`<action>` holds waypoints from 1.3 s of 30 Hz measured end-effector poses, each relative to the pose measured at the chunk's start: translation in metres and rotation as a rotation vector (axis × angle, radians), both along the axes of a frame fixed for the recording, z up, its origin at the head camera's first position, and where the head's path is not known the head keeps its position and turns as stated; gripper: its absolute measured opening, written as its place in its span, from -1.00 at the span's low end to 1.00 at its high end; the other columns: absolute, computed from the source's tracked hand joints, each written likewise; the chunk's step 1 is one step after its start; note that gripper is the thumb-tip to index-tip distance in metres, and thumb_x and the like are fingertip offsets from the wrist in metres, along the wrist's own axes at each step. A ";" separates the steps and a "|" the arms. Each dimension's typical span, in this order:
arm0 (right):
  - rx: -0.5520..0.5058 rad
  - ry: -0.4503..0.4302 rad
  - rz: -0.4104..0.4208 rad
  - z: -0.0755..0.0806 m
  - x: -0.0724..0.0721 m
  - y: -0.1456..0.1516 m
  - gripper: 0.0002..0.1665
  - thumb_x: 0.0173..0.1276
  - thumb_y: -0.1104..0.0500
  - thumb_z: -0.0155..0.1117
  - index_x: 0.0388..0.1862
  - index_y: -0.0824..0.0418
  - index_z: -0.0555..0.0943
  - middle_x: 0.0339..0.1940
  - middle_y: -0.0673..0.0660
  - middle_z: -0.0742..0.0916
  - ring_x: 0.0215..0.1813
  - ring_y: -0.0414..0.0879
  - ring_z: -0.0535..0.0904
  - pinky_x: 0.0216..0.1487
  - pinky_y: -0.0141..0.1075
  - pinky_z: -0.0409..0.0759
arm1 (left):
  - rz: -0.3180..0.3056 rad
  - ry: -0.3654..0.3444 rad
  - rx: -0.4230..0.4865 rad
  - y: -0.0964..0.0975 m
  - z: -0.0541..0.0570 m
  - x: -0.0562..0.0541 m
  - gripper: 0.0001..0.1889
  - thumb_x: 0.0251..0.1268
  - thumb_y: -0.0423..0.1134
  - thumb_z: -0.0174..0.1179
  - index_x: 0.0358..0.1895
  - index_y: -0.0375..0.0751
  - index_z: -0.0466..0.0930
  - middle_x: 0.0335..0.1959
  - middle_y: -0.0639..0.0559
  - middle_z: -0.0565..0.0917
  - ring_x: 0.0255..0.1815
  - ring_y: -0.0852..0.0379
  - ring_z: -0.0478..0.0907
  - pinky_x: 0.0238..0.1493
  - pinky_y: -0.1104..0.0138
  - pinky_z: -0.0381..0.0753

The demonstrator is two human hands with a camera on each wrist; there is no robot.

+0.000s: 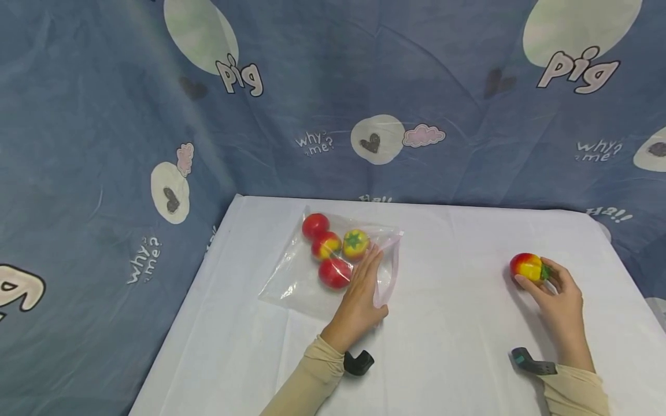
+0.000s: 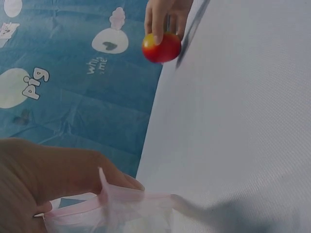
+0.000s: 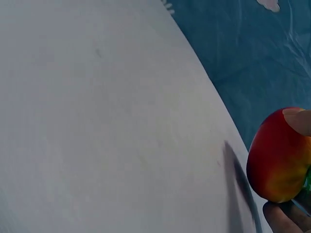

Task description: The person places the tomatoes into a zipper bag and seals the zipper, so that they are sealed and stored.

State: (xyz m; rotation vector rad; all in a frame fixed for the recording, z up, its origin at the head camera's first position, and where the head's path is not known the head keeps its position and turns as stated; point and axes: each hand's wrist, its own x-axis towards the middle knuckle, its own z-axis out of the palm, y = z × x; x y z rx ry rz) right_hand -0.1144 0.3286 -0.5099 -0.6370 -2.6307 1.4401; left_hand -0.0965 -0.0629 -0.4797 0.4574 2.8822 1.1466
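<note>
Head view shows a white tabletop [image 1: 447, 335], and behind it a blue printed cloth [image 1: 458, 156] with the words "pig" and "why me?". On the left part of the tabletop lies a clear plastic bag [image 1: 293, 292]. Inside it are four fruits, close together: an upper red fruit [image 1: 315, 226], a lower red fruit [image 1: 335, 274], a red-yellow fruit [image 1: 325, 247] and a yellow fruit [image 1: 356, 246] with green leaves on its top. The left hand [image 1: 360, 297] is at the side of the bag with the pink edge [image 1: 393, 268]; its fingers are straight and near to each other, and the thumb stands apart from them. Well apart, on the right side, the right hand [image 1: 563, 306] pinches a tomato-like fruit [image 1: 525, 267] between thumb and fingers, raised over the tabletop. This fruit is red and yellow, and its green top points toward the palm.

Left wrist view shows the left hand close at the pink edge; whether the fingers pinch the plastic, I cannot tell from here. Farther away, the tomato-like fruit hangs under the fingers of the right hand.

Right wrist view shows the tomato-like fruit at the right border, with one digit on its upper side and other digits below it.
</note>
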 end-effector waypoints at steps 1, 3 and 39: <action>0.006 0.011 0.024 0.000 -0.001 -0.003 -0.06 0.42 -0.18 0.35 0.66 -0.01 0.21 0.67 0.22 0.30 0.66 0.17 0.23 0.25 -0.71 0.39 | -0.001 0.000 0.001 0.000 0.000 0.000 0.15 -0.02 -0.43 0.51 0.66 -0.09 0.00 0.74 0.09 -0.01 0.76 0.07 -0.10 0.73 0.01 0.01; 0.007 0.035 0.068 0.001 -0.002 -0.010 -0.07 0.41 -0.15 0.37 0.65 0.03 0.23 0.66 0.25 0.31 0.65 0.21 0.24 0.20 -0.74 0.41 | -0.003 0.002 0.003 0.000 0.000 0.000 0.15 -0.02 -0.43 0.52 0.66 -0.09 0.00 0.73 0.09 0.00 0.76 0.06 -0.11 0.73 0.01 0.01; 0.008 0.263 0.581 -0.008 -0.011 -0.114 -0.22 0.25 0.08 0.57 0.43 0.10 0.48 0.38 0.22 0.62 0.24 -0.69 0.32 0.21 -0.80 0.37 | -0.013 0.031 0.008 -0.002 -0.001 0.000 0.17 -0.05 -0.43 0.52 0.67 -0.10 -0.01 0.73 0.05 0.00 0.75 -0.01 -0.07 0.71 -0.04 0.05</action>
